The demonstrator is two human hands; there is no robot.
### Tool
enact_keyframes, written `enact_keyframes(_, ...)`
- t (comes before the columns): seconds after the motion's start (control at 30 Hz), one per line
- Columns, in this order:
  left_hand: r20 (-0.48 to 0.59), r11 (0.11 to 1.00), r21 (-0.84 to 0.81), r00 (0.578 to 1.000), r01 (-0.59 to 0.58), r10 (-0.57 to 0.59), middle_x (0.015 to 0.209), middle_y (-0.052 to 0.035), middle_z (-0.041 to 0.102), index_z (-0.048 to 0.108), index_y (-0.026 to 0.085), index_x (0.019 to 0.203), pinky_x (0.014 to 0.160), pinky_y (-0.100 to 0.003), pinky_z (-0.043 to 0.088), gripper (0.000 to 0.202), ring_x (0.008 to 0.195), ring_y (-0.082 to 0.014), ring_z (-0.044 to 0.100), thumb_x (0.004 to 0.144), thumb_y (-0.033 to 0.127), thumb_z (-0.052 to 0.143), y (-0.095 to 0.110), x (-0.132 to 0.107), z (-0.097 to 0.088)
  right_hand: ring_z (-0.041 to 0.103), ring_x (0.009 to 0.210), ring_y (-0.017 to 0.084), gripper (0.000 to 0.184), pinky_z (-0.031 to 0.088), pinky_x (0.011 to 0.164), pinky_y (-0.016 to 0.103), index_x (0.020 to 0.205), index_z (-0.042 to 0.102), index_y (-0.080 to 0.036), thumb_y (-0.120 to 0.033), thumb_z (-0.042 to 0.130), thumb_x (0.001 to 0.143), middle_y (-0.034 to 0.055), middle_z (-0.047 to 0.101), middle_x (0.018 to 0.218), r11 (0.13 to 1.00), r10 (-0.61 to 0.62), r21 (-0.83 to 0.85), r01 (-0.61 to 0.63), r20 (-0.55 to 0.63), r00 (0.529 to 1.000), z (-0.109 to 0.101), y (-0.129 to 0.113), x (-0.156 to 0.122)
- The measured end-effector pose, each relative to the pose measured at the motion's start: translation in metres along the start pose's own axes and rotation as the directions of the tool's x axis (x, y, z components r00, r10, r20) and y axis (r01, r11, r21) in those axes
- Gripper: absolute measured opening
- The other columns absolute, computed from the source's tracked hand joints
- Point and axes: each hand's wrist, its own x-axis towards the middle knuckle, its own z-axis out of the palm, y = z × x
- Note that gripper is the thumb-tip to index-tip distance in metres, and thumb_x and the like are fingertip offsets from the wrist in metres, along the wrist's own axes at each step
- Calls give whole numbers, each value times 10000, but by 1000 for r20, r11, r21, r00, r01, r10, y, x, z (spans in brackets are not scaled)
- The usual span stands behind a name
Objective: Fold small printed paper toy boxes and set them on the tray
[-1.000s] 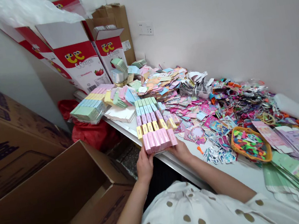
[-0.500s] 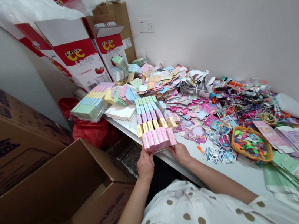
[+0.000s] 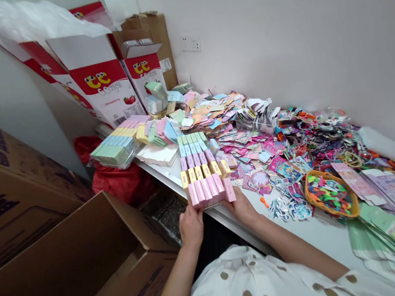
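Rows of small boxes in green, blue, purple, yellow and pink lie at the table's front edge. The pink boxes (image 3: 207, 192) form the nearest row. My left hand (image 3: 191, 227) is closed at the row's left corner, its fingertips partly hidden behind the boxes. At the other end, my right hand (image 3: 242, 206) pinches a single pink box (image 3: 229, 190), which stands slightly apart from the row. Just behind it are a loose yellow box (image 3: 224, 167) and a light blue box (image 3: 214, 146).
An open carton (image 3: 71, 271) stands at my left, beside a taller carton (image 3: 11, 171). Wrapped colored packs (image 3: 118, 147) lie at the table's left end. Loose cards (image 3: 214, 111) pile along the wall. A yellow basket (image 3: 352, 204) of small colorful pieces sits at right.
The rightmost pink box has come slightly away from its row, toward me, with my right hand. My left hand stays at the row's left corner. The camera view has shifted slightly.
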Motion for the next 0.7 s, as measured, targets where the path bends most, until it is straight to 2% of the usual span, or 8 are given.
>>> enact_keyframes(0.13, 36, 1000, -21, 999, 1, 0, 868, -106, 638, 473, 108, 1245, 661, -320, 451, 428, 662, -205, 566, 889, 341, 424, 1, 2, -4, 490, 1165, 272, 643, 449, 913, 402, 1406, 255, -212, -399, 514, 848, 122, 495, 1292, 999, -39, 28, 37, 59, 997, -13, -5, 3)
enact_keyframes(0.2, 28, 998, -56, 1000, -1, 3, 908, -114, 639, 469, 115, 1245, 673, -335, 461, 427, 691, -215, 580, 882, 338, 431, 0, 2, -5, 504, 1131, 267, 548, 443, 911, 402, 1360, 347, -215, -409, 483, 866, 120, 518, 1234, 1000, -8, -18, 9, 55, 998, -16, -8, 6)
enact_keyframes(0.3, -26, 986, -166, 1000, -20, 16, 1030, -119, 620, 461, 144, 1234, 748, -344, 479, 403, 844, -225, 606, 870, 317, 458, -2, 3, -5, 563, 969, 246, 402, 463, 839, 381, 1205, 518, -194, -421, 450, 880, 105, 566, 1028, 996, 45, -84, -42, 36, 998, -15, -12, 10)
enact_keyframes(0.43, -137, 969, -246, 990, -18, -16, 1046, -132, 615, 477, 138, 1166, 846, -402, 466, 399, 965, -258, 590, 825, 335, 538, -9, 3, -2, 577, 836, 226, 348, 470, 760, 347, 1074, 592, -161, -412, 456, 876, 84, 573, 874, 992, 69, -115, -56, 108, 992, -13, -15, 15)
enact_keyframes(0.53, -190, 939, -344, 981, -19, -50, 1063, -134, 606, 412, 132, 1217, 841, -398, 479, 579, 966, -257, 596, 752, 403, 626, -14, 4, -6, 579, 818, 221, 309, 466, 749, 338, 1009, 630, -159, -385, 469, 871, 86, 590, 860, 994, 72, -98, -57, 154, 985, -14, -17, 18)
enact_keyframes(0.63, -121, 876, -475, 992, -80, 25, 1134, -100, 585, 347, 174, 1288, 859, -345, 484, 672, 992, -215, 598, 739, 438, 631, -15, 9, -21, 587, 811, 222, 263, 465, 746, 339, 963, 660, -170, -350, 500, 857, 83, 616, 853, 994, 89, -81, -75, 179, 980, -14, -18, 20)
enact_keyframes(0.7, -67, 858, -509, 997, -73, 46, 1137, -81, 587, 338, 194, 1315, 863, -327, 483, 622, 969, -192, 607, 789, 433, 569, -12, 15, -34, 592, 813, 221, 221, 464, 753, 338, 918, 681, -180, -315, 521, 845, 77, 634, 847, 995, 90, -56, -81, 198, 976, -13, -18, 21)
